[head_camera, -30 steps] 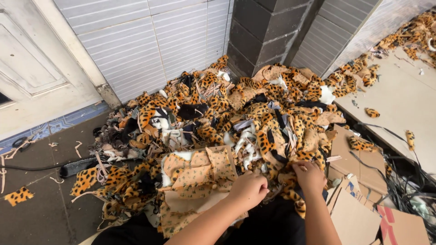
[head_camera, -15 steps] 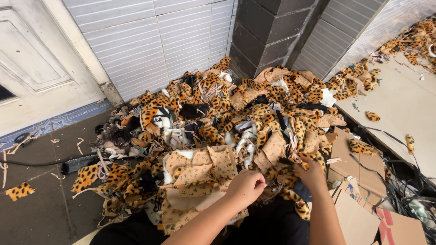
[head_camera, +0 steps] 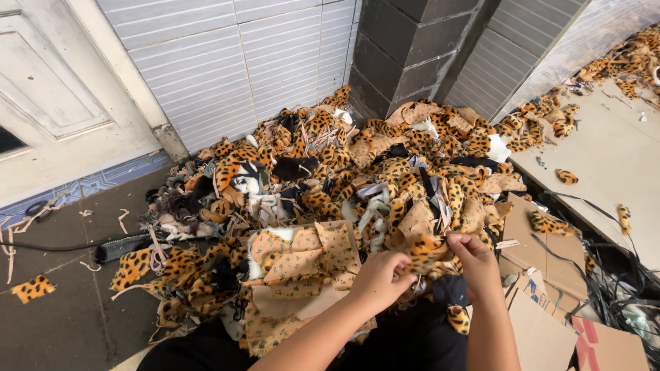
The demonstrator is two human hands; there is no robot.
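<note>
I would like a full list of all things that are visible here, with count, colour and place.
leopard-print fabric scraps: one large pile, orange with black spots, on the floor in the middle
second scrap heap: one, same print, top right
held scrap: one, orange and black, between both hands
stacked tan spotted pieces: one stack, pale tan, front of the pile
cardboard sheets: several, brown, right of the pile
loose scrap: one, orange, floor at left
door: one, white, top left
tiled wall: white, behind the pile
pillar: one, dark grey, top centre
left hand: one, gripping the held scrap
right hand: one, gripping the held scrap
</note>
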